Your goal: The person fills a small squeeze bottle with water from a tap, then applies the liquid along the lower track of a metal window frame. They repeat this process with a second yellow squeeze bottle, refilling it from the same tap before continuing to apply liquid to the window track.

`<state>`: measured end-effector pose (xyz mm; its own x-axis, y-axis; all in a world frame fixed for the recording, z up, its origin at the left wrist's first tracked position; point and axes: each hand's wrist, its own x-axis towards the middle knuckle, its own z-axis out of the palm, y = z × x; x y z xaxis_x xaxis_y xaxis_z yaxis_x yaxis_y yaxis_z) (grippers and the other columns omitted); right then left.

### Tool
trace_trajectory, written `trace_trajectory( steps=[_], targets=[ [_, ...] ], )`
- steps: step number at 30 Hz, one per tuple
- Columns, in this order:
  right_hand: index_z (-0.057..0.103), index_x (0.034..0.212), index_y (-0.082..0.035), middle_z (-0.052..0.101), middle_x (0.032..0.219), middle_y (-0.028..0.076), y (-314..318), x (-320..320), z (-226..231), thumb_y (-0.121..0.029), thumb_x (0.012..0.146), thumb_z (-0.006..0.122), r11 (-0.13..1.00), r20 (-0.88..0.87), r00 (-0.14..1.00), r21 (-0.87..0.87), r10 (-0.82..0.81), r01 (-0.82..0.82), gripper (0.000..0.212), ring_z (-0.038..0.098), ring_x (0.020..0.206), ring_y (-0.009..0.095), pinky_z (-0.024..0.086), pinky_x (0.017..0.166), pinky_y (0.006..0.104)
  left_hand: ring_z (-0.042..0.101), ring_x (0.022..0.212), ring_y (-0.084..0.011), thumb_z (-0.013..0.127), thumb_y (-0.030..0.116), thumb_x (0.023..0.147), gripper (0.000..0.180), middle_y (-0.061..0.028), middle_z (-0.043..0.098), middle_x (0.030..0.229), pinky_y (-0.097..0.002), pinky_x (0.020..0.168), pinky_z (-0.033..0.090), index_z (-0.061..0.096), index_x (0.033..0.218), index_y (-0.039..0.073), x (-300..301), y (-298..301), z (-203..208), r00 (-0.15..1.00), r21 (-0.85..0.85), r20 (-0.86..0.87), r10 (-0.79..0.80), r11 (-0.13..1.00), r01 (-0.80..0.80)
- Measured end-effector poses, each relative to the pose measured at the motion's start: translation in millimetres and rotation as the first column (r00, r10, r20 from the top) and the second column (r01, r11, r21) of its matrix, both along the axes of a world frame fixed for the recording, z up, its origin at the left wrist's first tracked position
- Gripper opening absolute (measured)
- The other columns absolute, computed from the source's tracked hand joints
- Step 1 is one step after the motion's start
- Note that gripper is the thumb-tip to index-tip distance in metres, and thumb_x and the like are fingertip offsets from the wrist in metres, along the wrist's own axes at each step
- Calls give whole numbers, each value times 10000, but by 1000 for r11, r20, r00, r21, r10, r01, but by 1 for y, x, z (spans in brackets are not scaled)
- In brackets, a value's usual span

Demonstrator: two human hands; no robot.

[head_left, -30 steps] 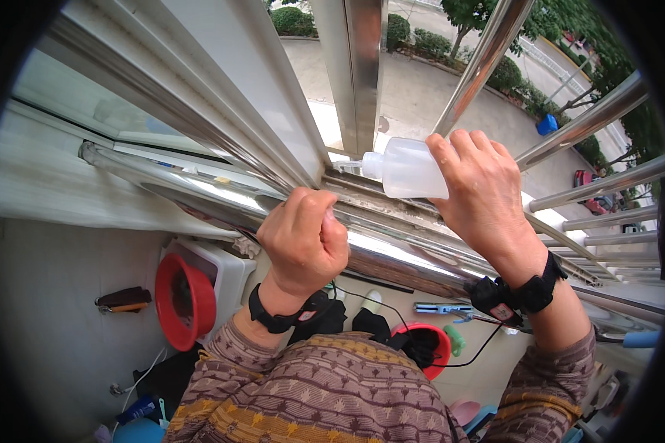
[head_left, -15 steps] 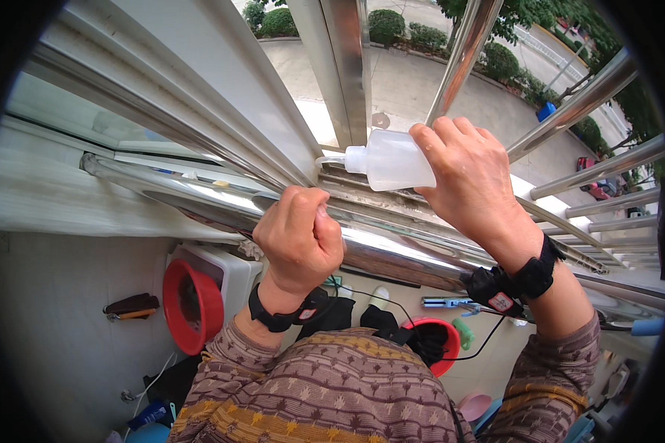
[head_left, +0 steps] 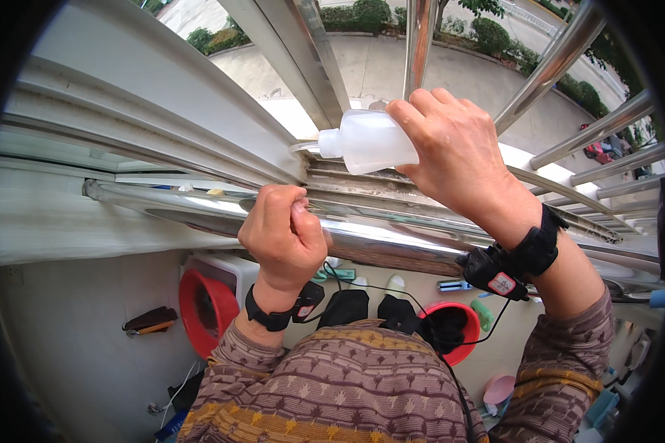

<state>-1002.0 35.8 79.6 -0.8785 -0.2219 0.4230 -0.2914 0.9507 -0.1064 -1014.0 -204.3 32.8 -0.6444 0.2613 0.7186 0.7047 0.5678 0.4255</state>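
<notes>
My right hand (head_left: pixel 458 159) grips a translucent white squeeze bottle (head_left: pixel 380 142) with a thin bent spout. The bottle lies nearly on its side, its spout pointing left at the edge of the white window frame (head_left: pixel 233 111). Beneath it runs the grimy window track (head_left: pixel 362 188). My left hand (head_left: pixel 282 235) is closed in a fist beside the thick shiny metal rail (head_left: pixel 399 240), below and left of the bottle. Whatever that fist may hold is hidden by its fingers.
Metal security bars (head_left: pixel 417 52) stand beyond the track, with paving and hedges outside. Below the rail are a red basin (head_left: pixel 207 310) at left and a red bucket (head_left: pixel 451 325) with dark contents. A black cable (head_left: pixel 391 289) hangs between my wrist straps.
The whole view has shifted. In the picture, the bottle and my right hand sit farther left and a little higher; my left fist is slightly farther left. Both grips look the same.
</notes>
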Motion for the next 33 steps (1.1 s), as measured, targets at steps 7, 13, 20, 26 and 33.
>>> trace_trajectory(
  steps=[7,13,20,26,33],
  targets=[
    [659,1007,-50,645,900,89,0,3,1,-15,670,766,1000,-28,1000,12,-12,12,356,647,908,284,527,741,404,576,579,-286,536,-26,786,134,-105,576,738,-369,523,473,592,894,30,1,0,1,1000,-26,-7,2,1000,-3],
    [654,976,-51,640,883,88,1,3,0,23,697,715,1000,-3,1000,24,-12,12,296,640,904,288,516,753,409,570,571,-288,534,-29,785,136,-108,574,736,-371,520,470,593,892,31,0,1,1,1000,-3,10,-5,1000,5],
    [621,1062,-81,605,918,58,6,7,2,-125,616,879,991,73,997,127,-37,27,517,614,915,265,510,784,403,576,569,-291,539,-25,765,153,-106,586,741,-372,518,473,597,892,36,0,-1,0,1000,-5,-1,2,1000,-2],
    [634,1025,-76,611,904,65,11,15,8,-87,633,843,989,84,995,139,-54,42,445,618,908,270,508,773,403,579,569,-292,549,-20,753,168,-102,591,750,-373,518,474,597,901,41,-2,-1,0,1000,-3,-22,-7,1000,7],
    [629,1059,-84,588,907,66,20,27,13,-119,612,884,982,140,985,174,-97,72,516,600,919,271,493,783,400,586,575,-294,553,-23,752,180,-104,596,772,-371,520,477,596,915,43,-3,-3,0,998,-22,-56,-21,1000,20]
  ],
)
